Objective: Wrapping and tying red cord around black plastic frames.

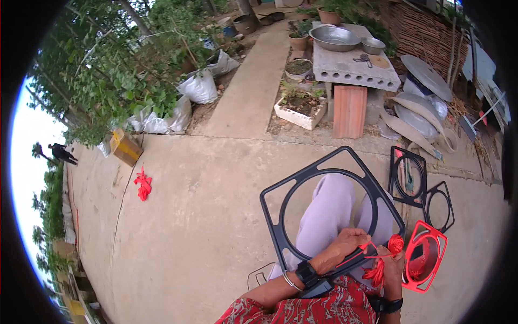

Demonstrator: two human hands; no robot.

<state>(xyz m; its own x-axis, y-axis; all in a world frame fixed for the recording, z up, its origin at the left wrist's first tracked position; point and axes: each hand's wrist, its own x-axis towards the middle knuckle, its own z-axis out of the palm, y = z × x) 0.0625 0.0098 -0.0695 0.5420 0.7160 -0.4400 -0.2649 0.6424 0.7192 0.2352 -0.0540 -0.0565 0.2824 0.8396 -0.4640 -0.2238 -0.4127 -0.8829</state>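
A black plastic square frame [308,174] with a big round opening lies tilted across my lap. At its near right side, my left hand [349,243] is closed, fingertips pinching a thin red strip [364,247] against the frame's edge. Close beside it, my right hand [394,260] is closed around a bundle of red strips [375,273]; a red bunch [396,244] sticks out above its fingers. The strip stretches taut between both hands. Part of the right hand's grip is hidden behind the bundle.
A red frame [424,257] stands on the concrete to my right, with black frames [408,176] beyond it. Red fabric scraps [143,184] and a cardboard box [126,147] lie at the left. Ahead, a concrete slab table [353,70] carries a metal basin [334,39] and scissors [362,60].
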